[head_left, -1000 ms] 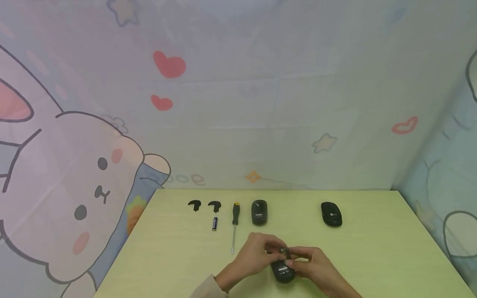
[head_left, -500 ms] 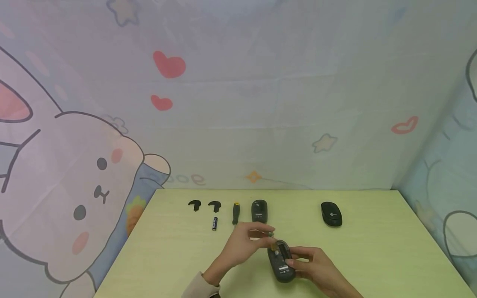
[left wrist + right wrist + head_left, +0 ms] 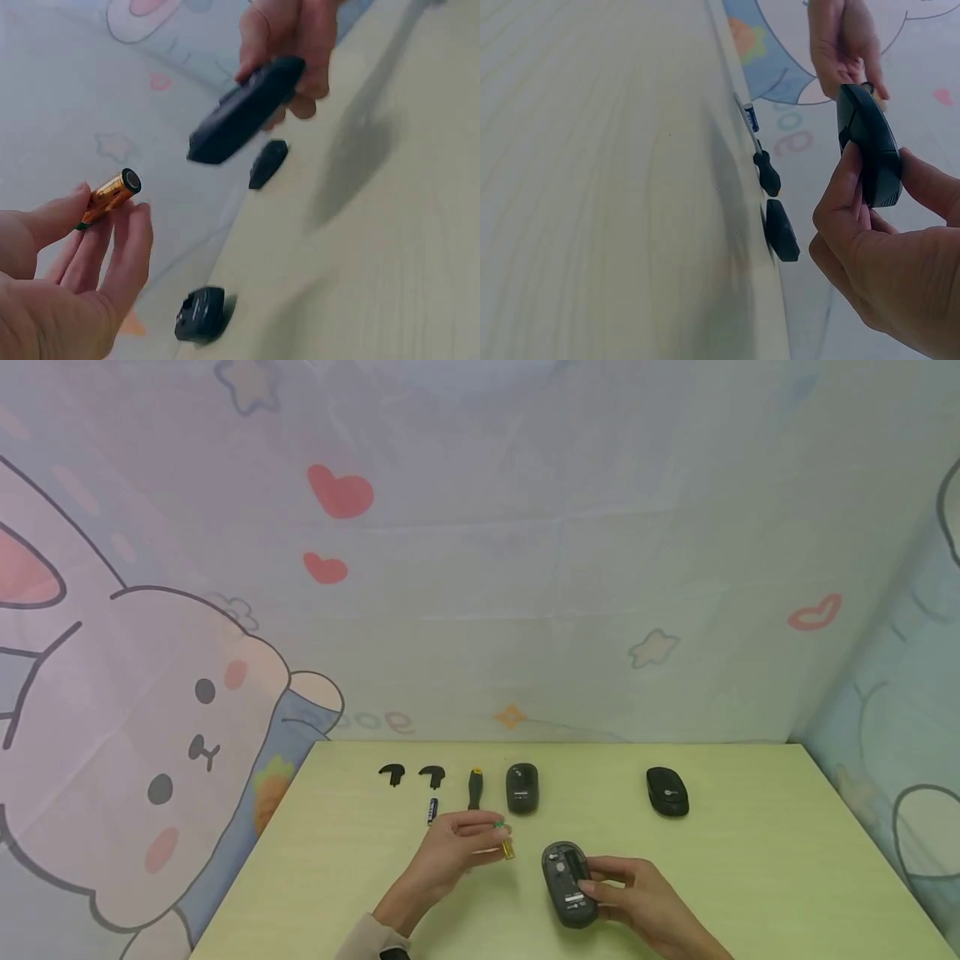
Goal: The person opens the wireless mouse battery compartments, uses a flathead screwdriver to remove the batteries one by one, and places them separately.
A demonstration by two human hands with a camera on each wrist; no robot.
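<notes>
My left hand (image 3: 455, 847) pinches a gold and green battery (image 3: 507, 847) between thumb and fingertips, above the table and left of the mouse. In the left wrist view the battery (image 3: 110, 196) shows its flat end. A dark computer mouse (image 3: 567, 885) is held underside up by my right hand (image 3: 636, 896), which grips its right side. The mouse's long battery slot faces up, uncovered, with a white label below it. From the right wrist view, the mouse (image 3: 871, 150) hangs clear of the table between thumb and fingers.
At the back of the table (image 3: 750, 860) lie two black curved covers (image 3: 392, 773), a blue battery (image 3: 432, 811), a screwdriver (image 3: 476, 789) partly hidden by my left hand, and a second upturned mouse (image 3: 522, 787). A third black mouse (image 3: 667, 791) sits at the back right.
My left hand has drawn the battery out of the mouse and moved it left, away from the slot. My right hand keeps holding the mouse in nearly the same place.
</notes>
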